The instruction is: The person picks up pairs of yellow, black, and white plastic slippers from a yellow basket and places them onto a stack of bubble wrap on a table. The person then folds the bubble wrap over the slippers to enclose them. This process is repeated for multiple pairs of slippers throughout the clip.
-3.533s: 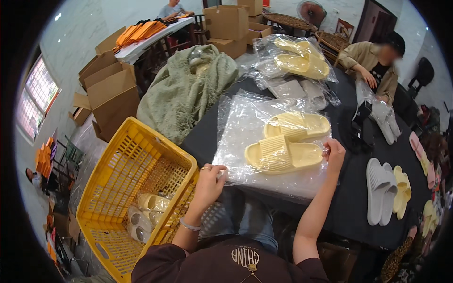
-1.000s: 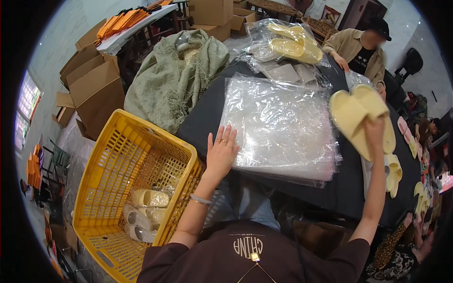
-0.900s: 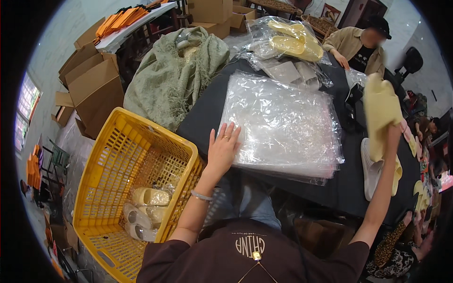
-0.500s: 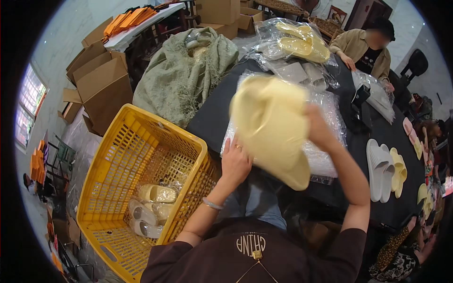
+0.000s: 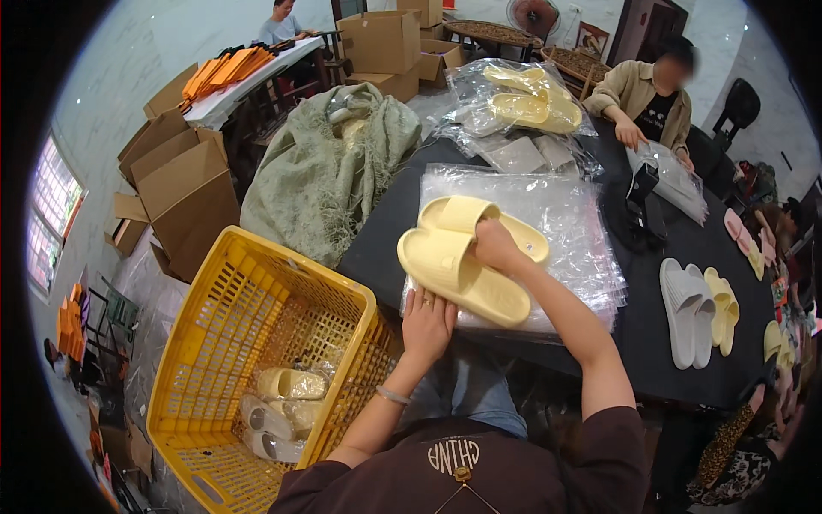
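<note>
My right hand [image 5: 498, 243] grips a pair of pale yellow slide slippers [image 5: 467, 278], its fingers closed at the strap of the nearer one. The second slipper lies partly behind the first. Beneath them is a stack of clear plastic bags [image 5: 578, 278] on the black-covered table [image 5: 385, 206]. With fingers stretched out, my left hand [image 5: 428, 321] rests at the front left edge of the stack, close under the slippers. Its fingertips are near the lower slipper's sole; I cannot tell whether they touch it.
A yellow plastic crate [image 5: 257, 248] holding bagged slippers stands at my left. Grey slippers [image 5: 685, 313] and yellow slippers [image 5: 722, 310] lie on the right. Bagged yellow slippers [image 5: 535, 110] sit at the back. A co-worker [image 5: 651, 98] handles plastic bags [image 5: 672, 184] across the table.
The yellow slippers have come down from a raised, blurred position onto the bag stack, with my right hand still on them. My left hand stays by the stack's edge.
</note>
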`<state>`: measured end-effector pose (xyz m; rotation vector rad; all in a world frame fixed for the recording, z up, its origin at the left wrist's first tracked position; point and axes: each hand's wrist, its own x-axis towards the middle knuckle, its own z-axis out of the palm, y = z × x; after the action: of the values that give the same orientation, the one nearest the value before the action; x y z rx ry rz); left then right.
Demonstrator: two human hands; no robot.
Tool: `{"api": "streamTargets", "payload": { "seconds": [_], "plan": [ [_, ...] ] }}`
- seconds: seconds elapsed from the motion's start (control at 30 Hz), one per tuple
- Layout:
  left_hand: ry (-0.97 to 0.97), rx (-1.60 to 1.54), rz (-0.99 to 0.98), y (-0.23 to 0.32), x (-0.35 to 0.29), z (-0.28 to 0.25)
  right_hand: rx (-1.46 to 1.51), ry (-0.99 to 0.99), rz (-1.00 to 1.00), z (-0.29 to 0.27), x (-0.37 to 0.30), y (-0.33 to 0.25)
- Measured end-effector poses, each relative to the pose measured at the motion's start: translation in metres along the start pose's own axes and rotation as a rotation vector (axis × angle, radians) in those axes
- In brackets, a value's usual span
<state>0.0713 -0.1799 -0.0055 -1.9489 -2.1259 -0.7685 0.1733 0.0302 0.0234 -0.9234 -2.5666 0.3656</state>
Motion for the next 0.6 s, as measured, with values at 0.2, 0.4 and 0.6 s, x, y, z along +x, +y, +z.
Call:
{"api": "streamTargets", "payload": {
  "seconds": [0.2, 0.4, 0.6],
  "plan": [
    [0.012, 0.010, 0.022, -0.001, 0.001, 0.001, 0.180, 0.183, 0.248, -0.012, 0.035, 0.034],
    [-0.255, -0.057, 0.086, -0.014, 0.037, -0.025, 0.401, 0.524, 0.333, -0.033, 0.039, 0.047],
    [-0.219, 0.237, -0.028, -0.028, 0.123, -0.001, 0.151, 0.262, 0.499, -0.013, 0.013, 0.000]
  ]
}}
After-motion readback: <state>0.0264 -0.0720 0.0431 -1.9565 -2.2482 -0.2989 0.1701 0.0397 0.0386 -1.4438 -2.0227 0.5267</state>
